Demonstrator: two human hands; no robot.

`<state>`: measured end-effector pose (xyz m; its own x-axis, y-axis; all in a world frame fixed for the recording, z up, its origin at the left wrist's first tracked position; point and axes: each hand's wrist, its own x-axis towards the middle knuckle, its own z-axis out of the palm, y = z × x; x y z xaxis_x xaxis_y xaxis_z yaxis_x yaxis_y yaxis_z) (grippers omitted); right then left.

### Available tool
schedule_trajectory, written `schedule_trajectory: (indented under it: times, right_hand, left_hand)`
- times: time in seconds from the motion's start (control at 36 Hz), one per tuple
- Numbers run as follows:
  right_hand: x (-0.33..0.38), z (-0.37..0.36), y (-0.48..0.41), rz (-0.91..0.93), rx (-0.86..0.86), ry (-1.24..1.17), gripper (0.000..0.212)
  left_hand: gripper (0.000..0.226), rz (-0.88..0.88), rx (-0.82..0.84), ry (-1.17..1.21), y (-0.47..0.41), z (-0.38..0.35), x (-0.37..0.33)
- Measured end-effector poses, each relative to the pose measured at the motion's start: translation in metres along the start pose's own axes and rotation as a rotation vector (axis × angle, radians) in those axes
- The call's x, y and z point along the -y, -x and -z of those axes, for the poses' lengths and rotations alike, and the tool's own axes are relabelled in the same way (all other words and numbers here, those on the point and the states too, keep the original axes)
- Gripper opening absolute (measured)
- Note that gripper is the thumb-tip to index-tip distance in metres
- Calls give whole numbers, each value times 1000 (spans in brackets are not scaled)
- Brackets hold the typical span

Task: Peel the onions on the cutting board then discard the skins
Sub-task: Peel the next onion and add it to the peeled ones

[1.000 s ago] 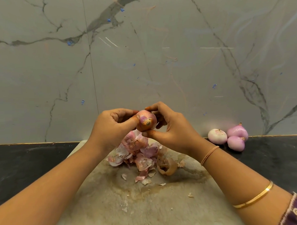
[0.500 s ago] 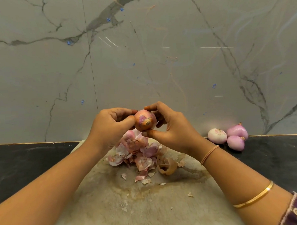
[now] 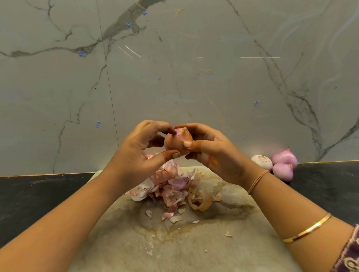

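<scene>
From the head camera, both hands are up in the air over the far edge of the cutting board (image 3: 178, 254), and they hold one onion (image 3: 175, 143) between them. The onion has brown skin on it, with a bit of pink showing at its top. The left hand (image 3: 138, 155) pinches the onion, with the thumb under it and a bent finger on its top. The right hand (image 3: 213, 153) has its fingers curled round the other side, with the thumb pressed on the front. Under the hands, near the far edge of the board, lies a heap of skins (image 3: 168, 185), pink and brown, with small bits spread a little toward the middle. The board is pale and stained and lies on a dark counter (image 3: 24, 198). Three peeled onions (image 3: 281, 164) sit close together on the counter, off the far right corner of the board, right by the grey marble wall (image 3: 172, 75). The right arm wears a gold bangle (image 3: 308, 229), a thin band (image 3: 257, 181) at the wrist and a purple sleeve (image 3: 355, 251)
</scene>
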<state>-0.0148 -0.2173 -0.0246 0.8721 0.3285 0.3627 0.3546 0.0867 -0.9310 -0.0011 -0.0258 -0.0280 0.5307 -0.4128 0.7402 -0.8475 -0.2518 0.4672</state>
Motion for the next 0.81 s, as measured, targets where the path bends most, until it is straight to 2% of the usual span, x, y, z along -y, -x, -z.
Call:
schedule_trajectory:
  times: [0.28, 0.47, 0.61, 0.72, 0.81]
  right_hand:
    - [-1, 2, 1, -29, -7, 11, 43]
    - [0, 2, 1, -19, -25, -19, 39]
    - [-1, 2, 1, -20, -40, 10, 40]
    - [0, 2, 1, -26, -70, 12, 38]
    - [2, 2, 2, -21, -60, 40, 27]
  left_hand:
    - [36, -9, 68, -50, 1, -1, 7]
    - [22, -23, 43, -92, 1, -3, 9]
    - [41, 2, 78, -36, 1, -4, 5]
    - [41, 10, 82, -14, 1, -5, 5]
    - [39, 17, 97, -8, 2, -6, 5]
